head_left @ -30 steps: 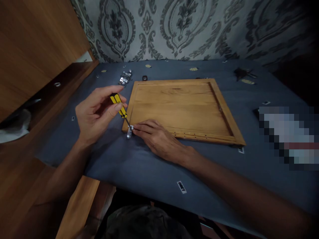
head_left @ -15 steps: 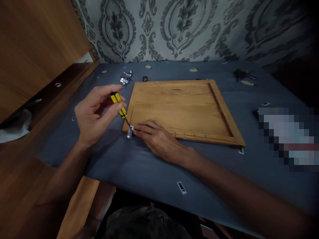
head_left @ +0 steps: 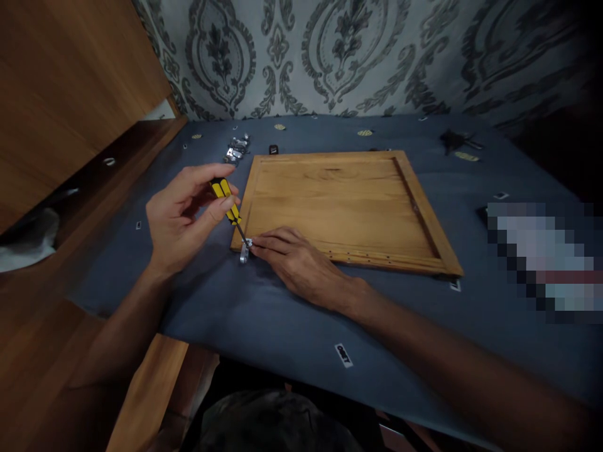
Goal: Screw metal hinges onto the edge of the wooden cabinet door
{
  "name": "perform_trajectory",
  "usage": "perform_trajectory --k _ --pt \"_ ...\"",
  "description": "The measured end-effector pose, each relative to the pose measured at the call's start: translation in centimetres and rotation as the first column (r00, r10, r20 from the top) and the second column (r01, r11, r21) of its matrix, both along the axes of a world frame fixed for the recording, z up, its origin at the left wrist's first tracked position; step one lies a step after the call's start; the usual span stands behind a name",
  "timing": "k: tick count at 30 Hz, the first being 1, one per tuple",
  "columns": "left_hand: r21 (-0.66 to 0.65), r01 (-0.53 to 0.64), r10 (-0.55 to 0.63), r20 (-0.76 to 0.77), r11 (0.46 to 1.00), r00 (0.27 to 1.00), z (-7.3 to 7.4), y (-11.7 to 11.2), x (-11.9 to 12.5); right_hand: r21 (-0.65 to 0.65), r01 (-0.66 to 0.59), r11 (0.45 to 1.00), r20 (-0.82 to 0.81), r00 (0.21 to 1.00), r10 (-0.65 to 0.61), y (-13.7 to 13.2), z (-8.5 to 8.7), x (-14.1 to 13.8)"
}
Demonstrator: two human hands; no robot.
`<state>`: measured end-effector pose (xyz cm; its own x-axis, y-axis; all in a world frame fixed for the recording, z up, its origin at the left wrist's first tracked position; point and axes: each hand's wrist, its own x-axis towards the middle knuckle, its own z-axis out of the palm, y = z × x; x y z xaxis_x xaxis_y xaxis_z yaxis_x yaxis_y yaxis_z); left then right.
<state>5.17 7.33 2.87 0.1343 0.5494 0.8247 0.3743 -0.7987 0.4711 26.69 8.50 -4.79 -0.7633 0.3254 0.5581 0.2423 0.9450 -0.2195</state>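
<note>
Between the thumb and fingers of my left hand (head_left: 181, 213) is a yellow-and-black screwdriver (head_left: 227, 198), tilted with its tip down. Its tip meets a small silver metal hinge (head_left: 244, 250) at the near left corner of a framed wooden panel (head_left: 330, 188). The fingertips of my right hand (head_left: 301, 263) press on the hinge from the right, and that hand rests over the panel's near edge. Any screw under the tip is too small to make out. Several small dark holes run along the near frame strip.
Several metal hinges (head_left: 236, 149) lie in a pile behind the panel's left corner. Nearby is a small black object (head_left: 273, 149). A dark tool (head_left: 459, 142) lies at the far right, and a blurred-out object (head_left: 541, 257) at right. Wooden furniture (head_left: 80, 94) borders the left side.
My left hand has shifted very slightly right and down, with the screwdriver still on the hinge. My right hand and the panel have stayed in place.
</note>
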Motion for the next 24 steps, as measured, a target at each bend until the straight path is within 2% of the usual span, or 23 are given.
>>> perform_trajectory --k 5,10,14,17,24 --pt "0.016 0.026 -0.026 -0.035 1.0 0.999 0.2 0.1 0.0 -0.016 0.009 1.0 0.012 1.0 -0.009 0.1 -0.1 0.0" --pt "-0.046 0.036 -0.039 -0.064 0.998 0.997 0.2 0.3 -0.4 -0.037 0.002 0.999 0.008 1.0 -0.002 0.0 -0.2 0.0" --pt "-0.005 -0.074 0.073 -0.093 0.997 0.993 0.6 0.0 -0.1 -0.036 0.006 0.999 0.006 1.0 -0.005 0.0 -0.2 0.0" --pt "-0.025 -0.126 0.124 -0.081 0.992 0.989 1.0 -0.4 0.3 -0.014 0.003 1.0 -0.002 1.0 -0.003 0.1 -0.3 -0.1" --pt "-0.14 -0.05 0.04 -0.076 0.989 0.996 1.2 -0.6 0.0 -0.001 0.01 1.0 0.006 1.0 -0.01 0.0 -0.2 0.0"
